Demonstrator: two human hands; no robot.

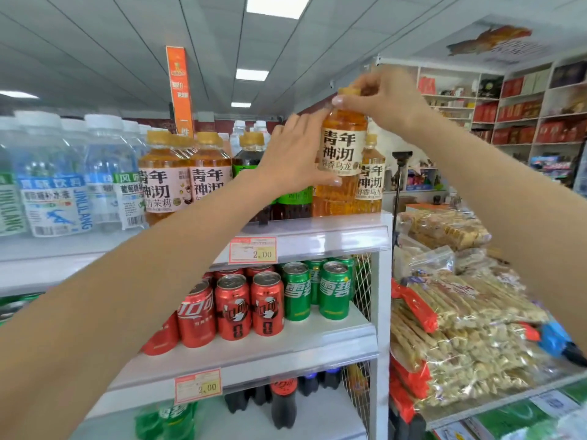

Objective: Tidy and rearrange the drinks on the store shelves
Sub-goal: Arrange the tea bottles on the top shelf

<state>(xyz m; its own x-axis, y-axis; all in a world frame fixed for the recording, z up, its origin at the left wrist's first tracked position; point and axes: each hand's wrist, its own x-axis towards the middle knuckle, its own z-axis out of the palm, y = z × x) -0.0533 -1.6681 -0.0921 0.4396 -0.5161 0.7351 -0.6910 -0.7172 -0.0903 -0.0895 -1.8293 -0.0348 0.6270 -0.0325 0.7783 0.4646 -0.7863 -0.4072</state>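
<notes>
An amber tea bottle [343,147] with a cream label and yellow cap is held upright above the right end of the top shelf [317,236]. My left hand [293,154] wraps its body from the left, thumb under the label. My right hand [386,98] pinches the cap from above. Under and behind it stand more amber tea bottles [371,182]. Left of my forearm are further amber tea bottles [187,176] and a dark bottle with a green label [249,157]. Clear water bottles [54,179] fill the shelf's left part.
The shelf below holds red cola cans [233,306] and green soda cans [333,293]; dark cola bottles [284,401] stand on the lowest one. Bagged snacks [460,328] pile up on a rack to the right. Far shelves with red boxes [521,112] line the back wall.
</notes>
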